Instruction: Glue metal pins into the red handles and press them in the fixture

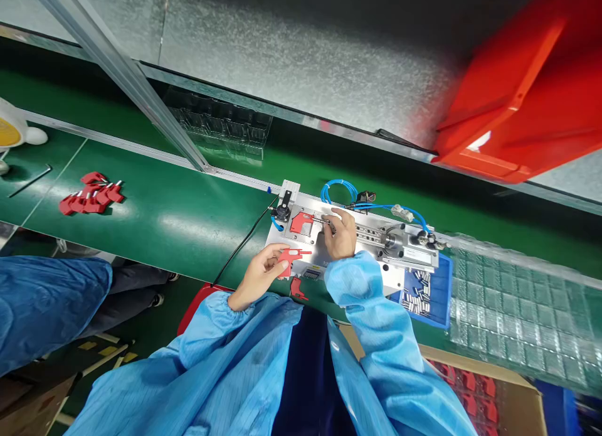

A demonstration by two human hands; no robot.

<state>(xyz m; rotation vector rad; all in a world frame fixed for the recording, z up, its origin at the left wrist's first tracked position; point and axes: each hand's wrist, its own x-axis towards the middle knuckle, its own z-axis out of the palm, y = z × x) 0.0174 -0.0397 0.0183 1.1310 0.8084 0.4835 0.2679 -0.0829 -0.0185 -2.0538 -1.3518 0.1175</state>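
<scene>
My left hand pinches a flat red plastic part with a narrow tongue, just in front of a metal fixture. Another red part lies in the fixture's nest at its left end. My right hand reaches over the fixture, fingers curled together around the end of a small metal pin beside the seated part; the fingertips partly hide it. Below the fixture's front edge lies a further red part.
At the right, a blue tray holds many metal pins beside clear blister trays. Red parts with pins lie piled at left. A cardboard box of red parts stands low right. Another person's sleeve shows at left.
</scene>
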